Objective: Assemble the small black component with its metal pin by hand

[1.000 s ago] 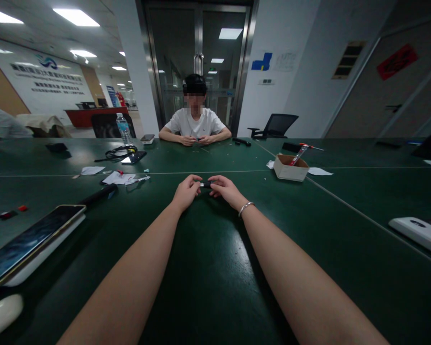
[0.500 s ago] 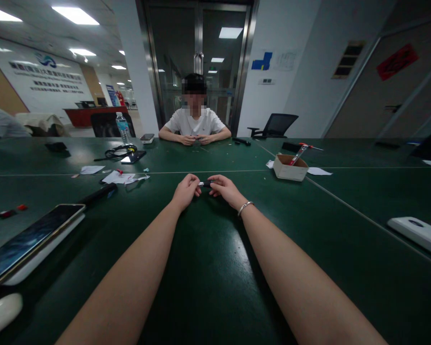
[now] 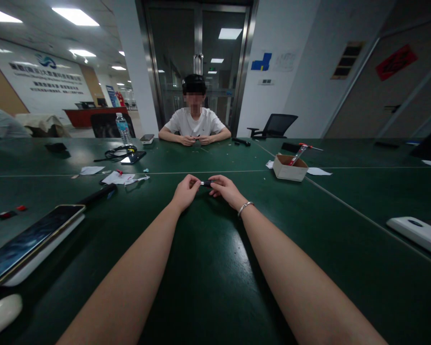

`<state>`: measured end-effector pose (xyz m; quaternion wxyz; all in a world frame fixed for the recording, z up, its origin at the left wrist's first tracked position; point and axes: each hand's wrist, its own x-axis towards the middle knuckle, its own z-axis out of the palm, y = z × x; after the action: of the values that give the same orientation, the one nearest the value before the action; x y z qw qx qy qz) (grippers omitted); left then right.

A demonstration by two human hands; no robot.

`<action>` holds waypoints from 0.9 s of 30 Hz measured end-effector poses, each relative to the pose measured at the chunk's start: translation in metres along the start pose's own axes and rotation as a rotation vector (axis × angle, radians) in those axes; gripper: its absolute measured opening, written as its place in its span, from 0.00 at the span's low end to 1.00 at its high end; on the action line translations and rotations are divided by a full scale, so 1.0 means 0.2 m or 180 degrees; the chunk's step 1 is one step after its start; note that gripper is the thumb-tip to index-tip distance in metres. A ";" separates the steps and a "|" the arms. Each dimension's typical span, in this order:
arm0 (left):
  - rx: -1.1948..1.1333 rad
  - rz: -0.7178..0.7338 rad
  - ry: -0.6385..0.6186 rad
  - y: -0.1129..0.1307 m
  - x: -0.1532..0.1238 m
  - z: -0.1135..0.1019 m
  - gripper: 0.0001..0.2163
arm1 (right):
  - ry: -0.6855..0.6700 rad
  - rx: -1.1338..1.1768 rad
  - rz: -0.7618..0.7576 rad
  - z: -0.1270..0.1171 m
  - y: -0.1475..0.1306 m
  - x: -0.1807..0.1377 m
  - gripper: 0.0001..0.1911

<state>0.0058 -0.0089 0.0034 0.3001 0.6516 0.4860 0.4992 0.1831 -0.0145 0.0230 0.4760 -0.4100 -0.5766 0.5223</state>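
A small black stick with a silver end [image 3: 206, 183] lies level between my two hands, above the middle of the green table [image 3: 208, 249]. My left hand [image 3: 186, 189] is closed, its thumb and fingertips pinching the silver end. From the other side, my right hand [image 3: 227, 189] grips the black part, with the lower fingers curled underneath. A silver bracelet [image 3: 244, 208] circles my right wrist. The fingertips cover parts of the stick, and it is too small for me to tell its kind.
Left are a phone [image 3: 32, 242] on a white block, a white rounded object [image 3: 2, 316], paper scraps [image 3: 118, 178], a cable [image 3: 119, 152] and a bottle [image 3: 122, 128]. Right are a small box [image 3: 290, 168] and a white device [image 3: 418, 235]. A person [image 3: 195, 120] sits opposite.
My left fingers have shifted slightly on the silver end, and less of it shows. My right hand stays about where it was.
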 end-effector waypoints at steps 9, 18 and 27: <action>-0.0123 0.0120 -0.0165 0.00 0.00 0.00 0.08 | -0.0043 0.0025 -0.0034 -0.01 0.01 0.01 0.08; -0.0161 -0.0069 -0.0206 -0.02 0.01 0.01 0.11 | 0.0072 -0.0007 0.0032 0.00 0.01 0.01 0.06; -0.0107 -0.0072 -0.0078 -0.01 0.01 -0.01 0.11 | 0.0043 -0.0086 0.0073 0.00 0.01 0.01 0.06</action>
<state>0.0036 -0.0058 0.0031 0.3227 0.6469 0.4812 0.4959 0.1825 -0.0113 0.0206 0.4683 -0.4265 -0.5757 0.5172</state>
